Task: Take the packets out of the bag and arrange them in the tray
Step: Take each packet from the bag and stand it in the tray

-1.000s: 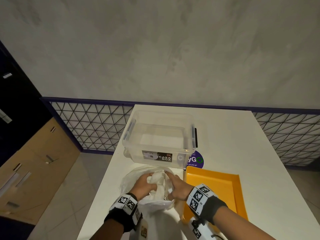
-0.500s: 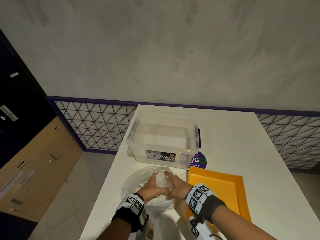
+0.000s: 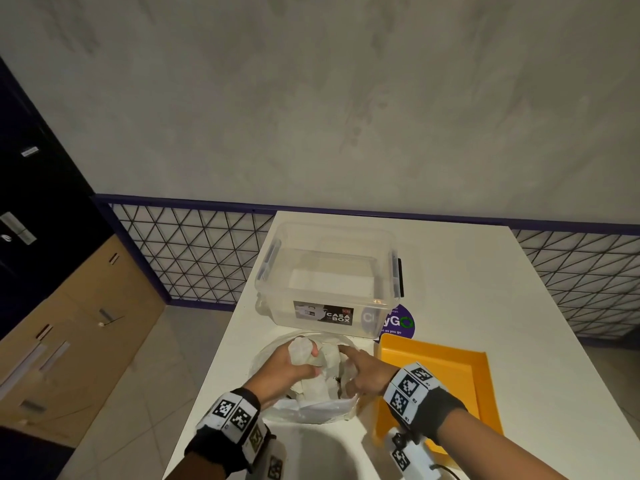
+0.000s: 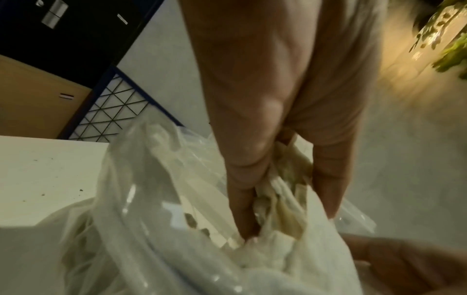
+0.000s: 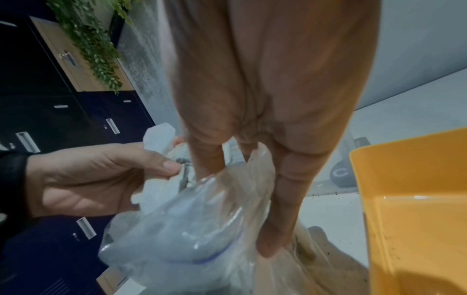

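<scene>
Head view: left grip (image 3: pixel 287 367) has come up since a second ago, now clenched on a white packet (image 3: pixel 301 351) above the bag (image 3: pixel 311 408) mouth, so the first packet is nearly out. Orange tray (image 3: pixel 460 386), right of the right grip (image 3: pixel 367 370), holds nothing; clear box (image 3: pixel 329 282) beyond both grips (looks empty).

Left wrist: more packets bunched under the fingers (image 4: pixel 242 209).

Right wrist: right fingers straight down in the bag film; pinching or released, cannot tell.
</scene>
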Available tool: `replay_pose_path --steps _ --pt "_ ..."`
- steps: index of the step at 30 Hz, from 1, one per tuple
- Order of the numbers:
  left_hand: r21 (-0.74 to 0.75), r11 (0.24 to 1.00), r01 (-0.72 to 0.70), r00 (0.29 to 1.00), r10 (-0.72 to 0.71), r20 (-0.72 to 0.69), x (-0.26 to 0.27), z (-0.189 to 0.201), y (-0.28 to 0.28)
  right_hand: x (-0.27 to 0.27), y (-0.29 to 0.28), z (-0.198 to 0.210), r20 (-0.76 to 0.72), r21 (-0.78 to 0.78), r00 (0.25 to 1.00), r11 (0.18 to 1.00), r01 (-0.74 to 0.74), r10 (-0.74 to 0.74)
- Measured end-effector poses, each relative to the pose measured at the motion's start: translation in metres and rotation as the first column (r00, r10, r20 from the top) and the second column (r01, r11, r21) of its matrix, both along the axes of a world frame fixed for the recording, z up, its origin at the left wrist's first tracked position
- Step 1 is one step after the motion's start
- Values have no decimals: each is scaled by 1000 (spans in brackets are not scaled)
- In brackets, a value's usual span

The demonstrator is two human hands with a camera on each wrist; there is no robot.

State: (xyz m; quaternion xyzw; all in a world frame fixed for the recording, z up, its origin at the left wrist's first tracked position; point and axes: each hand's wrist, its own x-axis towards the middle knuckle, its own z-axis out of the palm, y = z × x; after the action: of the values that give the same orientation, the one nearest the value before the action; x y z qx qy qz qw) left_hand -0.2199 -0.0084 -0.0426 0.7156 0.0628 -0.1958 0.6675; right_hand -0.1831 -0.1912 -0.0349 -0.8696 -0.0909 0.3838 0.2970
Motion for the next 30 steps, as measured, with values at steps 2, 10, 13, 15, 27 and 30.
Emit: replay_pose_path --steps 2,10,13,15,27,30 --pt "-76 996 -47 999 47 -11 -4 1 1 0 0 2 0 -10 1000 1000 -4 4" --pt "-284 924 -257 965 258 -33 -15 4 6 -7 4 4 47 -52 998 998 -40 43" --pt "-320 899 -298 952 307 -23 -11 14 9 -8 4 6 87 -58 995 997 -46 51" --pt "-361 864 -352 934 351 -70 -10 16 11 -9 5 7 114 -67 992 996 -53 60" --pt "-659 620 -426 904 316 -287 -14 20 21 -21 2 17 543 177 839 981 -81 -29" --pt "-664 599 -447 895 296 -335 -13 21 16 -19 10 21 359 296 927 955 -1 -110"
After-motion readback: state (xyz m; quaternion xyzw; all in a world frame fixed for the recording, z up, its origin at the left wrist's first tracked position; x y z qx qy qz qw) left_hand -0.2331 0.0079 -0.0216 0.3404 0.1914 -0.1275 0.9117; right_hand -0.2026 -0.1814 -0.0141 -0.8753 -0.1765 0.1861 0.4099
